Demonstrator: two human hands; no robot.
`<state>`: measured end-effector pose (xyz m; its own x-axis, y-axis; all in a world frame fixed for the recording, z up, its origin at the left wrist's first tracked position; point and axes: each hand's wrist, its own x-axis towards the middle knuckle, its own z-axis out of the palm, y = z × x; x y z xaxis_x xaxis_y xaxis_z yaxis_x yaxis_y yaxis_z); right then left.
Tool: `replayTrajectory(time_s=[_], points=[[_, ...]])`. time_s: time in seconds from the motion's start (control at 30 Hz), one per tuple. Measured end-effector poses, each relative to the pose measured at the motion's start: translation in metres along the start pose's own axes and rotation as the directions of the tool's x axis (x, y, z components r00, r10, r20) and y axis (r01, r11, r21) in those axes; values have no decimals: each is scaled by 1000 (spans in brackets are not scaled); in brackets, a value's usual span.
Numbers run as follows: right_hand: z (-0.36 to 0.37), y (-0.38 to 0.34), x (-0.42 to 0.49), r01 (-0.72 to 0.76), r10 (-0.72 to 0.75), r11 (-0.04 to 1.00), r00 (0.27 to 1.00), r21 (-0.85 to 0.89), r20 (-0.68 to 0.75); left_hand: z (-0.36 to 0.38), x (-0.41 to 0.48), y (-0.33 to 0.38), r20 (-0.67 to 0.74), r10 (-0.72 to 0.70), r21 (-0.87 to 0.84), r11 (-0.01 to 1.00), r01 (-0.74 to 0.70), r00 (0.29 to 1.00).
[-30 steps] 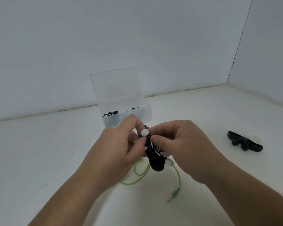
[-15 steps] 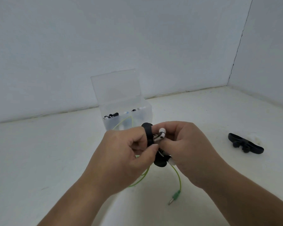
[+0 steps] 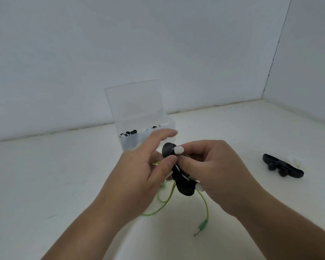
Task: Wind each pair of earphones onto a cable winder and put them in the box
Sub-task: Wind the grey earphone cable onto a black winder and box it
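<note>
head view: the right hand (image 3: 212,171) is clamped on the black cable winder (image 3: 182,184), fingers curled over its far side and thumb pressed on its near face. the winder stands tilted between the two hands, raised off the table (image 3: 45,184). a white earbud (image 3: 178,150) sits at the winder's top end, just beside the right forefinger, and a second white earbud (image 3: 199,187) shows under the right palm at the lower end. the left hand (image 3: 139,175) lays its thumb against the winder, touching the right thumb. its forefinger is stretched straight and blurred, and its other fingers are hidden, so i cannot tell whether it grips. the green cable (image 3: 165,205) hangs in loops below both hands, and its jack plug (image 3: 201,227) lies on the table beneath the right wrist. the clear box (image 3: 169,124) stands open just beyond the left fingertips, lid up, with dark and white pieces inside. a spare black winder (image 3: 281,167) lies well out to the right of the right hand.
</note>
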<state>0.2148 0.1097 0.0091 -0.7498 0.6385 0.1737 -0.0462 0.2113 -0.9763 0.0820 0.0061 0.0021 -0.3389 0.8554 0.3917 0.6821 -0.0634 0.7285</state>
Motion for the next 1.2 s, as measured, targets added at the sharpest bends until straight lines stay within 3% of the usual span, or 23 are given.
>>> replayTrajectory(time_s=[0.2, 0.33, 0.47, 0.63, 0.87, 1.2], points=[[1, 1, 1, -74, 77, 993, 997, -96, 27, -4, 1, -4, 64, 48, 256, 965, -63, 997], [1, -1, 0, -105, 117, 983, 991, -148, 70, -6, 2, 2, 33, 70, 291, 954, -77, 997], [-2, -3, -1, -98, 112, 986, 989, -136, 99, -6, 0, 1, 16, 82, 188, 979, -84, 996], [-4, -3, -2, -108, 110, 994, 975, -21, 192, -6, 2, -4, -160, -25, -14, 1000, 23, 987], [-7, -4, -1, -108, 116, 990, 989, -92, 86, 1, 4, -7, -158, -102, -302, 952, 50, 982], [-8, -5, 0, -75, 73, 995, 997, 64, 37, 6, 5, -3, -222, -152, -349, 935, 67, 963]])
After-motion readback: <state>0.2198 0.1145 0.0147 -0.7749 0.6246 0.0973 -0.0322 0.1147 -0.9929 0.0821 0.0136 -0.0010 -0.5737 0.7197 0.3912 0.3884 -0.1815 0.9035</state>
